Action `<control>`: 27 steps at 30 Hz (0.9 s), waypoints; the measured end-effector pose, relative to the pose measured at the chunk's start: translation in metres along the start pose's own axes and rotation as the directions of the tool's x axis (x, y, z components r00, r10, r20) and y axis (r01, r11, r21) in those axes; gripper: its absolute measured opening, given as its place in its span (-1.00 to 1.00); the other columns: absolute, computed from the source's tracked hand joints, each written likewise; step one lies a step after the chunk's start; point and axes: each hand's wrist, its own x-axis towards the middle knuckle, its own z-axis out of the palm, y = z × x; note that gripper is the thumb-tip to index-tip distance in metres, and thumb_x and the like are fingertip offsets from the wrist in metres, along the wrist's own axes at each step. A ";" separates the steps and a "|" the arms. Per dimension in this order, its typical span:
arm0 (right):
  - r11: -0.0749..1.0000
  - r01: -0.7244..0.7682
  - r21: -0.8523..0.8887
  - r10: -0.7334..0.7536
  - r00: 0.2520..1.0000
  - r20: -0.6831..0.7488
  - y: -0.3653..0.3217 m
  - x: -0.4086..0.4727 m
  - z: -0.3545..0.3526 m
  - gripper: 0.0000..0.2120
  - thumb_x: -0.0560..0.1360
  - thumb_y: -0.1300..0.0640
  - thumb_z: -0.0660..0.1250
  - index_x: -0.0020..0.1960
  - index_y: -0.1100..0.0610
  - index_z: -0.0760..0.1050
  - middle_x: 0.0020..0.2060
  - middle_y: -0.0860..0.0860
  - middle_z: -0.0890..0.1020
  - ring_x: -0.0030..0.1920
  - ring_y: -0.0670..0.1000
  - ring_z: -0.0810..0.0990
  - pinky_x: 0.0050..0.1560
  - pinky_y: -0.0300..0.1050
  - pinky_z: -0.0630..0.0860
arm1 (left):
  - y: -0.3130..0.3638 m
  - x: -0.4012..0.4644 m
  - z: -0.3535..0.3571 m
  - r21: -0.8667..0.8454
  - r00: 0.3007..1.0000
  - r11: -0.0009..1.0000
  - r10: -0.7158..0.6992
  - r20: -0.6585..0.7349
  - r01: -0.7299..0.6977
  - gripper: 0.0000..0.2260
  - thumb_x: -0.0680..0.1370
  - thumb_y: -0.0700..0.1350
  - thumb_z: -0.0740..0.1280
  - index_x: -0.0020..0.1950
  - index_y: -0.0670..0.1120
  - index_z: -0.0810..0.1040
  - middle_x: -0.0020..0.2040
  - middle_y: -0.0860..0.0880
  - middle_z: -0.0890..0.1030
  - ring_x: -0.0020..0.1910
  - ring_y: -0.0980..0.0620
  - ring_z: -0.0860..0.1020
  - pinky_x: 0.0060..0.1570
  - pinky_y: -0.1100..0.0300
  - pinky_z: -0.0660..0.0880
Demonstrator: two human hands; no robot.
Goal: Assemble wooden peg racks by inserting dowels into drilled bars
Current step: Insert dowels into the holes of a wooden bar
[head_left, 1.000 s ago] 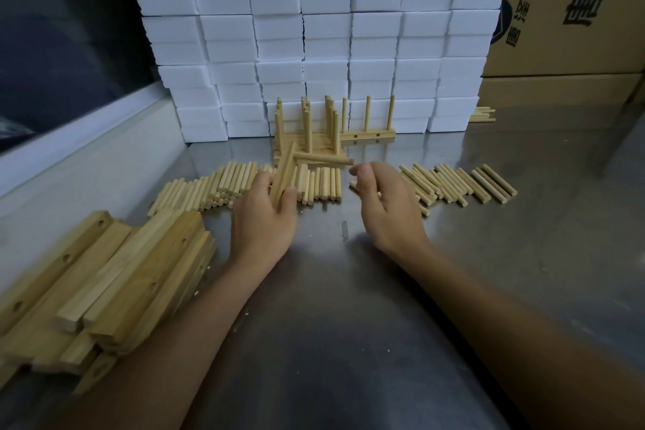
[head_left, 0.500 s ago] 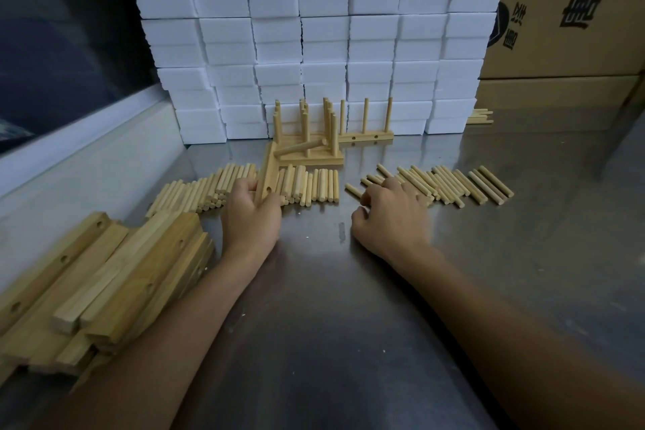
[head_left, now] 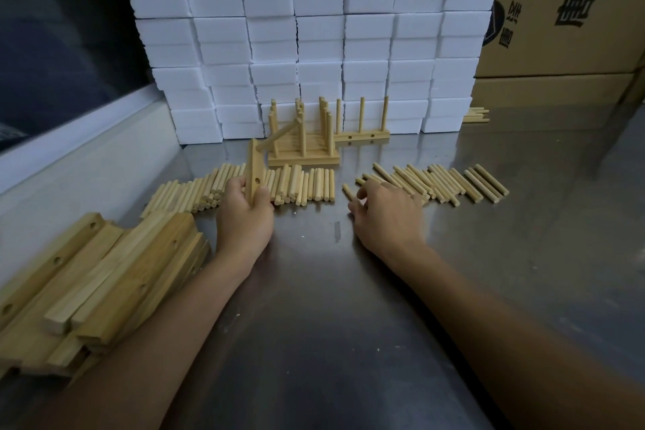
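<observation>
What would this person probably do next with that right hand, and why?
Probably pinch up one loose dowel and carry it to the bar. The left hand holds a drilled bar with one dowel fitted and an empty hole showing, while the right hand rests at the dowel row.

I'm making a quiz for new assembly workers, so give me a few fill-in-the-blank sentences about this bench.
1. The left hand grips a drilled ____.
2. The right hand reaches the loose ____ on the metal table.
3. Behind the finished racks stand stacked ____ blocks.

Missing: bar; dowels; white
</observation>
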 end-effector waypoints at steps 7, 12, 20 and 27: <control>0.998 -0.020 0.057 0.021 1.000 -0.012 0.000 0.002 -0.004 -0.84 0.55 0.22 0.27 0.13 0.13 0.46 0.04 0.10 0.50 0.02 0.09 0.41 0.07 0.00 0.43 | 0.002 0.000 0.000 -0.024 0.999 0.999 -0.038 -0.013 0.038 -0.72 0.60 0.01 0.25 0.25 -0.10 0.47 -0.17 -0.03 0.49 -0.23 -0.04 0.46 -0.08 -0.13 0.54; 0.970 -0.002 0.244 0.022 0.997 -0.080 -0.003 0.002 -0.008 -0.76 0.52 0.30 0.29 0.17 0.14 0.43 0.00 0.04 0.48 -0.04 0.01 0.42 0.00 -0.03 0.48 | 0.004 -0.004 0.000 -0.043 1.000 0.999 -0.011 0.014 0.012 -0.95 0.62 0.01 0.27 -0.03 0.15 0.42 -0.23 0.01 0.50 -0.26 -0.02 0.48 -0.13 -0.03 0.50; 0.910 -0.007 0.416 0.050 0.994 -0.093 -0.002 0.001 -0.009 -0.90 0.62 0.19 0.17 0.12 0.13 0.40 -0.16 0.04 0.56 -0.21 0.03 0.55 -0.16 0.13 0.58 | 0.001 -0.002 0.000 -0.058 0.999 0.998 0.001 0.033 0.001 -0.94 0.61 -0.01 0.28 -0.06 0.09 0.47 -0.33 0.03 0.47 -0.36 0.02 0.41 -0.23 0.03 0.41; 0.894 -0.008 0.449 0.058 0.994 -0.097 0.002 0.001 -0.008 -0.39 0.57 -0.35 0.02 -0.41 0.10 0.32 -0.52 -0.01 0.38 -0.48 -0.02 0.34 -0.40 -0.07 0.29 | 0.003 -0.002 0.000 -0.112 0.999 0.993 -0.031 0.021 0.033 -0.92 0.60 -0.02 0.30 -0.10 0.08 0.49 -0.30 0.00 0.48 -0.36 0.00 0.39 -0.23 0.02 0.35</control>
